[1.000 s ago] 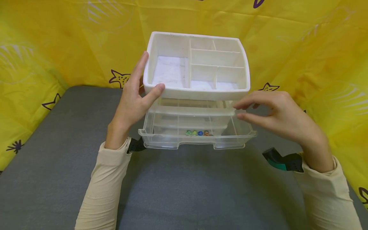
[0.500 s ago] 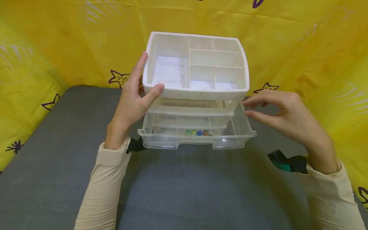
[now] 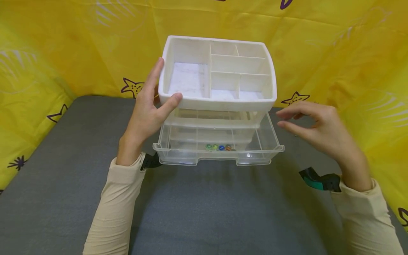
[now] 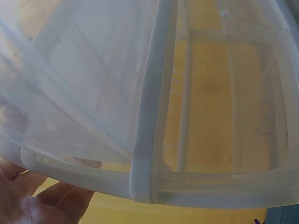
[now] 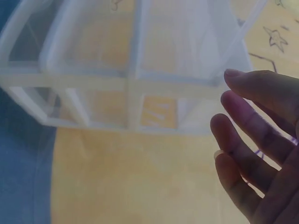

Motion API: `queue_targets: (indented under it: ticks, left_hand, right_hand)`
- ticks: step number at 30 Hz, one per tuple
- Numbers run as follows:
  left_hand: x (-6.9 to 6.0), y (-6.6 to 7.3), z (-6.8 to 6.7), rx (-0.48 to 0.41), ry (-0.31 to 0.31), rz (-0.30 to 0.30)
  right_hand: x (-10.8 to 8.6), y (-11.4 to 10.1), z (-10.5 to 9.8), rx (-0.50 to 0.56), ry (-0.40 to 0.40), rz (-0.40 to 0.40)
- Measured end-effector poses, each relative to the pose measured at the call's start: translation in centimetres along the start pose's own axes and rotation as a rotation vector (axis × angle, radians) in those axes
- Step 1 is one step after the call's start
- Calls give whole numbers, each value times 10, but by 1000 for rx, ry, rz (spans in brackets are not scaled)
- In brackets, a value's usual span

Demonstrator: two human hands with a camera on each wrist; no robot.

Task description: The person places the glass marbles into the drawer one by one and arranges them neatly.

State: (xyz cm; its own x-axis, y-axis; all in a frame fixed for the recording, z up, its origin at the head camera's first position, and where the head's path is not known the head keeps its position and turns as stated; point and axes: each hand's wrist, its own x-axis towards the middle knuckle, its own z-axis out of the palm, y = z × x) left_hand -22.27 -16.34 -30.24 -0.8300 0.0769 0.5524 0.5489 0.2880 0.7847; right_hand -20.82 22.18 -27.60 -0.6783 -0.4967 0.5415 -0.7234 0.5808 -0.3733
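Observation:
A white plastic drawer organizer point(image 3: 220, 104) with a divided top tray stands at the back of the table. Its clear bottom drawer point(image 3: 220, 155) is pulled out towards me. Several coloured glass marbles point(image 3: 221, 147) lie in a row inside the drawer. My left hand point(image 3: 146, 111) grips the organizer's left side, thumb over the front rim of the top tray. In the left wrist view some fingers point(image 4: 70, 198) show at the organizer's edge. My right hand point(image 3: 322, 131) hovers just right of the organizer, apart from it, thumb and fingers loosely bent with nothing visible between them.
The organizer rests on a grey-covered table point(image 3: 204, 212). Behind it and at both sides hangs a yellow cloth point(image 3: 102, 53) with purple starfish outlines. A dark strap device point(image 3: 320, 180) sits at my right wrist.
My right hand has moved a little to the right, away from the organizer's right side. The left hand, organizer, drawer and marbles look the same.

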Motion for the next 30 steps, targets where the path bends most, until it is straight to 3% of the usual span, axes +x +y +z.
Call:
queue_targets:
  ticks: [12,20,30]
  left_hand:
    - [0,0,0,-1,4,-3]
    - [0,0,0,1,3,-5]
    - [0,0,0,0,2,1]
  right_hand:
    - [-10,20,9,2,53,69]
    - [-17,42,18,-66,72,91]
    - [-27,61,23,-131,33,167]
